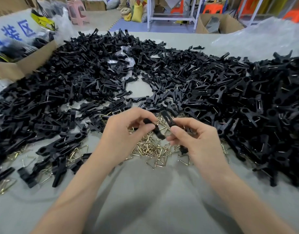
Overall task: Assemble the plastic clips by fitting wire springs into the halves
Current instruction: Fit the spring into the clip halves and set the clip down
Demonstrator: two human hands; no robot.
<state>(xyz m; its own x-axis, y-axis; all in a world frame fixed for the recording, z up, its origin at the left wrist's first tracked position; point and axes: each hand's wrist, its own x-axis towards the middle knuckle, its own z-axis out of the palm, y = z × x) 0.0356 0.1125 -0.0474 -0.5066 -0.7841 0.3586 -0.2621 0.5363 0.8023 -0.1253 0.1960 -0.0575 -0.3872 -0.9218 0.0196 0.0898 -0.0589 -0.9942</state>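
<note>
In the head view, the person's two hands are meeting over the near middle of the grey worktop (145,196). The left hand (121,132) is curling its fingers and pinching a black clip half (158,131) between thumb and forefinger, with the piece slanting down toward the right. The right hand (199,142) is likewise curling, thumb and fingertips gripping a second clip half (167,118), which is pointing up and away above the knuckles. The two pieces are sitting just beside each other between the hands; whether they are touching is unclear through the blur.

Directly beneath the hands, a loose heap of brass-coloured wire springs (150,150) is lying on the worktop, with more springs scattered to the left among stray black parts. A broad pile of black clip halves (88,76) is spreading across the left and middle of the worktop, ringing a small bare patch. On the right, another dense pile of black clips (263,112) is showing glints of wire.

At the far left, a cardboard box (18,68) is standing at the edge of the pile, holding dark items that are too blurred to make out. A clear plastic bag (267,36) is lying at the far right. Beyond the worktop, a pink stool (77,13) and a yellow sack (137,12) are standing on the floor.
</note>
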